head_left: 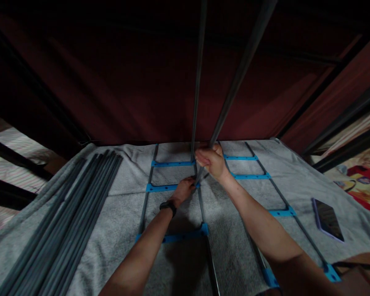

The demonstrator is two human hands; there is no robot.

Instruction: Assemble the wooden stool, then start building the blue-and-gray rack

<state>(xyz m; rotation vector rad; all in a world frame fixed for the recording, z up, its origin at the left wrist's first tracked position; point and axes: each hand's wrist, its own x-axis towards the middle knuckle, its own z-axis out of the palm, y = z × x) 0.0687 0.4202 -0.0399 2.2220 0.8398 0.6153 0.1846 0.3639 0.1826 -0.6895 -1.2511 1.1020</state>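
Note:
My right hand (212, 161) is closed around a grey metal rod (237, 82), which rises at a tilt toward the upper right. The rod's lower end meets the right end of a blue plastic bracket (160, 188). My left hand (184, 190), with a black wristband above it, pinches that same bracket end; its fingertips are partly hidden. Another grey rod (199, 82) stands nearly upright at the end of the farther blue bracket (172, 163). A nearer blue bracket (188, 235) joins two lying rods below my left hand.
At left lies a bundle of grey rods (70, 218) on the grey blanket (123, 246). A second frame of rods and blue brackets (251, 176) lies at right, partly under my right arm. Beyond it is a phone (328, 218). A dark red panel (142, 90) closes off the back.

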